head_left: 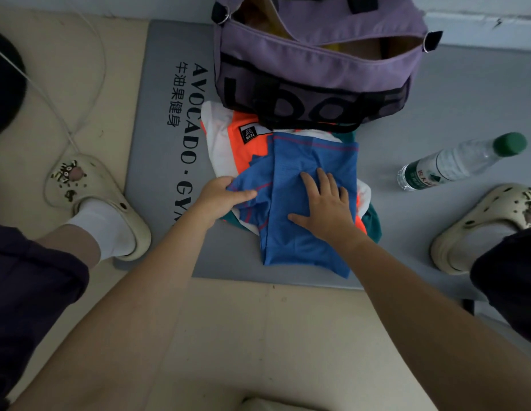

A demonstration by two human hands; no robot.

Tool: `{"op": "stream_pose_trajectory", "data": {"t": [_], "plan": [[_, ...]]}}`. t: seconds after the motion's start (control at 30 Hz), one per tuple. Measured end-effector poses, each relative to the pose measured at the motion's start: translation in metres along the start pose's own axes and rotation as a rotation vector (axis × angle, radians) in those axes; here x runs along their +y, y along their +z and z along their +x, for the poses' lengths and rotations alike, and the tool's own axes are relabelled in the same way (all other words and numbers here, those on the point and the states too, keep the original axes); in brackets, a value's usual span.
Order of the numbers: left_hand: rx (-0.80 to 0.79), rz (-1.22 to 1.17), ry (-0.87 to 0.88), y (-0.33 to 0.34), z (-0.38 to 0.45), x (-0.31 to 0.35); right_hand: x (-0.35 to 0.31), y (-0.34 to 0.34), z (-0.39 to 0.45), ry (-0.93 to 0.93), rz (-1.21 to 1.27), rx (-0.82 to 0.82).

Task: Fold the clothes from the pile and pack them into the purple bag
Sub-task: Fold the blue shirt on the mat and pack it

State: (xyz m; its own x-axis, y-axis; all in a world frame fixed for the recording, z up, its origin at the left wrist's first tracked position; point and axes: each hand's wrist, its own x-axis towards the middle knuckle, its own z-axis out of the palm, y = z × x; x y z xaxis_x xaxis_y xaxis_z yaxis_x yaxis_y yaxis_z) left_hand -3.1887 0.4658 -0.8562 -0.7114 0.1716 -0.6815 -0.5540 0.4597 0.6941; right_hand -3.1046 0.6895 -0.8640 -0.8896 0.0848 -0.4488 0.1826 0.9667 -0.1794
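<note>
grey mat (157, 137) | on it: purple bag (314, 81), clothes pile (225, 143), water bottle (454, 163)

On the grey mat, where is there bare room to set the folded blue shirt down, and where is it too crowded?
Bare mat lies between the clothes pile and the water bottle, and on the near strip below the blue shirt. The gym lettering side is narrower. It is crowded mid-mat: the purple bag butts against the pile, with the left hand and right hand on the shirt.
</note>
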Motion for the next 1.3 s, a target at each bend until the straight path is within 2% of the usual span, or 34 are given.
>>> {"op": "stream_pose_trajectory", "data": {"t": [0.07, 0.2, 0.27, 0.37, 0.5, 0.57, 0.67, 0.73, 0.8, 0.87, 0.9, 0.97, 1.07, 1.13, 1.3], "plan": [[0.044, -0.022, -0.007, -0.003, -0.001, -0.004, -0.001, -0.005, -0.001, -0.019, -0.018, 0.014], [0.089, -0.160, 0.083, -0.005, -0.002, -0.001, -0.013, -0.011, -0.001, -0.216, -0.128, 0.235], [0.094, -0.183, 0.092, 0.000, -0.003, 0.002, -0.021, -0.010, 0.003, -0.232, -0.151, 0.199], [0.121, -0.129, 0.068, 0.010, -0.003, 0.001, -0.026, -0.005, 0.009, -0.177, -0.177, 0.059], [0.044, -0.078, 0.019, 0.014, -0.010, -0.005, -0.027, -0.008, 0.007, -0.185, -0.138, 0.101], [0.062, -0.065, 0.039, 0.014, -0.012, -0.005, -0.028, -0.012, -0.001, -0.190, -0.014, 0.210], [0.048, -0.079, 0.066, 0.021, -0.017, 0.005, -0.027, -0.013, -0.013, -0.104, 0.363, 0.367], [-0.086, -0.180, 0.027, 0.030, -0.024, 0.017, -0.030, -0.014, -0.015, 0.083, 0.701, 0.270], [-0.295, -0.311, -0.009, 0.034, -0.028, 0.029, -0.033, -0.016, -0.014, 0.272, 0.989, 0.119], [-0.374, -0.377, -0.040, 0.031, -0.028, 0.035, -0.034, -0.017, -0.013, 0.366, 1.119, -0.005], [-0.325, -0.370, -0.058, 0.030, -0.026, 0.035, -0.034, -0.017, -0.013, 0.370, 1.138, -0.042], [-0.105, -0.300, -0.089, 0.026, -0.020, 0.030, -0.033, -0.016, -0.012, 0.345, 1.109, -0.049], [0.210, -0.171, -0.110, 0.025, -0.007, 0.014, -0.031, -0.013, -0.007, 0.329, 0.928, 0.008], [0.250, -0.095, -0.083, 0.027, 0.001, 0.006, -0.030, -0.011, -0.005, 0.343, 0.864, 0.056], [0.202, 0.036, -0.003, 0.035, 0.015, 0.004, -0.028, -0.013, -0.008, 0.431, 0.897, 0.156]]}}
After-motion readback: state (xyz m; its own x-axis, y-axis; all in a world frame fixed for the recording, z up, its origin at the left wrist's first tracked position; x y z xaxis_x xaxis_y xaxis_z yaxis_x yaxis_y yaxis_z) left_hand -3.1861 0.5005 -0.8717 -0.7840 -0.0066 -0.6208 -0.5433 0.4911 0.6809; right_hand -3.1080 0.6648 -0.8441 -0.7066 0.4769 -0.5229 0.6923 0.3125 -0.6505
